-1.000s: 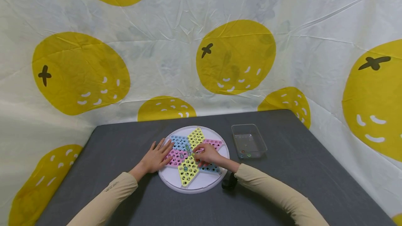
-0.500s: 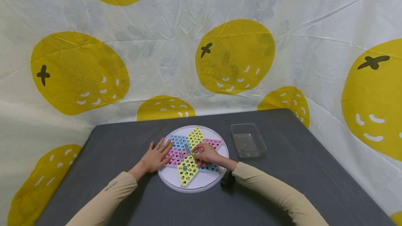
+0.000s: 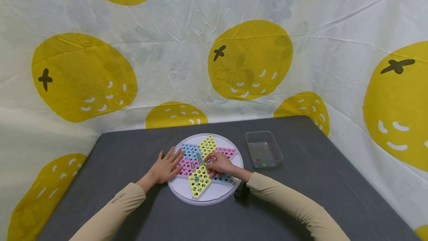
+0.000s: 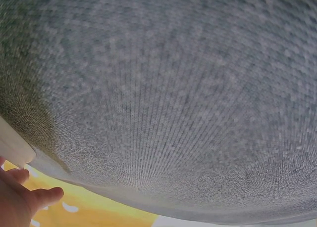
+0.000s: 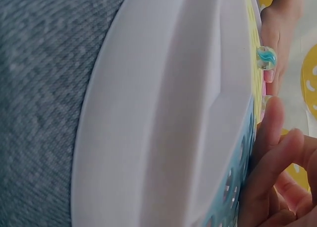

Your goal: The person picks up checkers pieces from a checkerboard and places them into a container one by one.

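A round white Chinese checkers board bears a star of yellow, pink and blue perforated points. My left hand rests with spread fingers on its left rim and the nearby star points. Over the centre, my right hand has thumb and index finger bent together at a small greenish glass marble, partly hidden by the fingertips. Another marble sits on the front yellow point; the right wrist view shows blue swirls in this glass marble. More marbles stand on the pink point and near the middle.
A clear plastic box holding a few marbles stands right of the board. The dark cloth-covered table surrounds both. A black object is at the right wrist. A patterned curtain hangs behind.
Both hands keep nearly the same places on the board. Only a slight shift of the head view is visible.
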Available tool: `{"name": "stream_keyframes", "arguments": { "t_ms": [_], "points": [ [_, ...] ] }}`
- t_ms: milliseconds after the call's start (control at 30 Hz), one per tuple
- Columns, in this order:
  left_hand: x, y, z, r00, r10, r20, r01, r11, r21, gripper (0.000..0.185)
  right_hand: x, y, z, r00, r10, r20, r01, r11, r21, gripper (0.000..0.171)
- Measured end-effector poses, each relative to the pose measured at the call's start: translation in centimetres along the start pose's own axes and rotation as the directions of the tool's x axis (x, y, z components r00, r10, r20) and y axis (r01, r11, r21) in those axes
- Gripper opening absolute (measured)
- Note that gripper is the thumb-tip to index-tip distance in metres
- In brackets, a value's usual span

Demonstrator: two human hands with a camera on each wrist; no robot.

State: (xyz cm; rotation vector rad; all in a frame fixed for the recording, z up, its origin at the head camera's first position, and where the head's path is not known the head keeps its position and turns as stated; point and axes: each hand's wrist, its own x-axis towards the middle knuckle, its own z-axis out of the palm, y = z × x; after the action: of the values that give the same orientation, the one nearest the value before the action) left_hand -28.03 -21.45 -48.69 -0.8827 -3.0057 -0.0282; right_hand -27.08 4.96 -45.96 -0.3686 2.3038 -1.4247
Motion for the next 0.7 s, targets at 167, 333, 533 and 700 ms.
{"name": "stream_keyframes", "arguments": {
  "t_ms": [167,333,533,700],
  "points": [
    [0.03,0.07,-0.12,1.0,0.0,0.005,0.0,1.0,-0.005,0.062,-0.02,-0.04,-0.11,1.0,-0.002,0.001,0.002,1.0,0.008,0.02],
    [0.05,0.04,-0.15,1.0,0.003,0.0,-0.003,1.0,-0.009,0.062,-0.02,-0.08,-0.16,1.0,-0.004,0.007,0.004,1.0,0.018,0.02],
    [-0.01,0.04,-0.19,1.0,0.005,-0.005,-0.005,1.0,-0.011,0.061,0.07,-0.03,-0.18,1.0,0.002,0.018,-0.002,1.0,0.027,0.019],
    [-0.01,0.14,-0.26,1.0,0.003,0.012,-0.003,1.0,-0.015,0.062,0.01,0.01,-0.3,1.0,-0.006,0.022,0.005,0.999,0.038,0.02]
  ]
}}
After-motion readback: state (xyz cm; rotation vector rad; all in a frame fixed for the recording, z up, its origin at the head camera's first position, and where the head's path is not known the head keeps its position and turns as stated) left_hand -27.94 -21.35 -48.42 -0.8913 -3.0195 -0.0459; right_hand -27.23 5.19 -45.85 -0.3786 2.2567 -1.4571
